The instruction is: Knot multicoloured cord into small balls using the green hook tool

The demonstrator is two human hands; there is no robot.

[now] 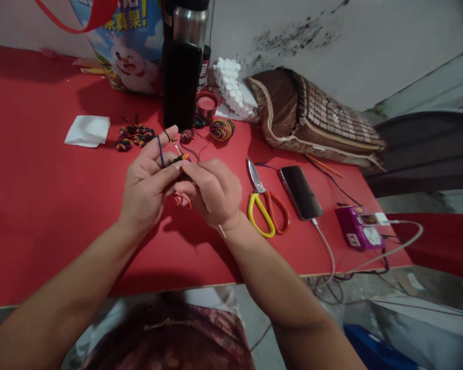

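My left hand (pixel 144 185) pinches a small multicoloured crochet piece (pixel 184 158) between thumb and fingers. Dark yarn (pixel 161 151) loops around its raised index finger. My right hand (pixel 216 192) is closed around a thin crochet hook (pixel 178 149), whose metal tip shows beside the piece and whose pale rear end sticks out near the wrist. Both hands meet, and the fingers hide much of the piece. Beyond them lie a small yarn ball (pixel 186 136) and a larger multicoloured yarn ball (pixel 222 130). Several finished-looking crochet bits (pixel 135 136) lie left of these.
Scissors (pixel 260 198) and a charging phone (pixel 300 192) lie to the right, near a purple power box (pixel 359 228). A black upright object (pixel 182 85), a printed bag (pixel 131 56) and a brown beaded cushion (pixel 320 113) stand behind. A folded white paper (pixel 87 130) lies left.
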